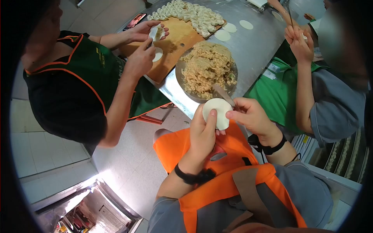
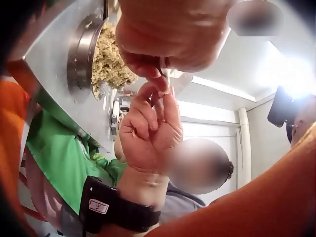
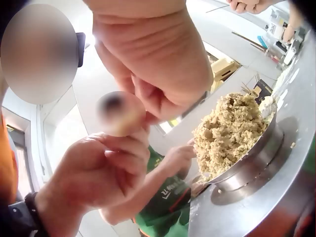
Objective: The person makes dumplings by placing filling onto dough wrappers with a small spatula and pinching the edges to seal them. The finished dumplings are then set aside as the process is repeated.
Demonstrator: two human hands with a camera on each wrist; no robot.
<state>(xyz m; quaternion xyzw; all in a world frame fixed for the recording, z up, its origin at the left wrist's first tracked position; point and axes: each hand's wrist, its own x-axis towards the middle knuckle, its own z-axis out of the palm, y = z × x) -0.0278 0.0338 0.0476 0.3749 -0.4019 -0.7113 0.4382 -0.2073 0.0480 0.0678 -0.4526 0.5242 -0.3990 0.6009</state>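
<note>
In the head view my left hand (image 1: 202, 136) holds a round, pale dumpling wrapper (image 1: 216, 109), thumb lying over its face. No filling shows on the wrapper. My right hand (image 1: 254, 117) grips a flat, narrow filling spatula (image 1: 224, 94), its thumb and fingertip at the wrapper's right edge. The blade points away from me, overlapping the near side of a metal bowl (image 1: 179, 75) heaped with light brown filling (image 1: 208, 64). In the right wrist view both hands meet beside the bowl, and the wrapper is mostly hidden.
A wooden board (image 1: 167, 50) bears many folded dumplings (image 1: 190, 15). Loose wrappers (image 1: 222, 35) lie on the metal table (image 1: 252, 46). To the left a person in a dark green apron (image 1: 101, 58) fills a wrapper; another in a green apron (image 1: 268, 87) works at right.
</note>
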